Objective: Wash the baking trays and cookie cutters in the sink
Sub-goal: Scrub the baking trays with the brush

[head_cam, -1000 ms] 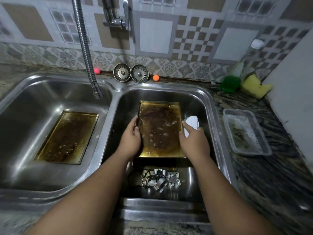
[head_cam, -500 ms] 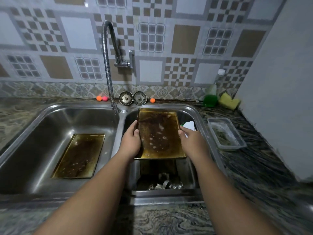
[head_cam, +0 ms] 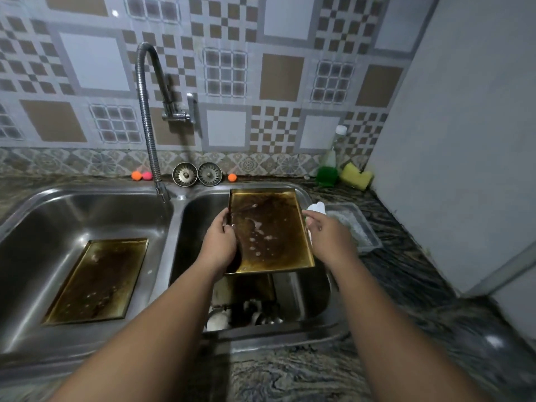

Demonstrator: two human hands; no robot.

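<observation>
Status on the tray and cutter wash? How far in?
Done: nothing looks clean yet. In hand: left hand grips the sudsy tray, brown-stained, over the right basin; right hand holds a white cloth at its right edge. To do: the second tray lies stained in the left basin; cookie cutters sit dim at the right basin's bottom.

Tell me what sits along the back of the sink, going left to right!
Orange ball → pink ball → metal strainer → second metal strainer → second orange ball → green soap bottle → yellow sponge.
</observation>
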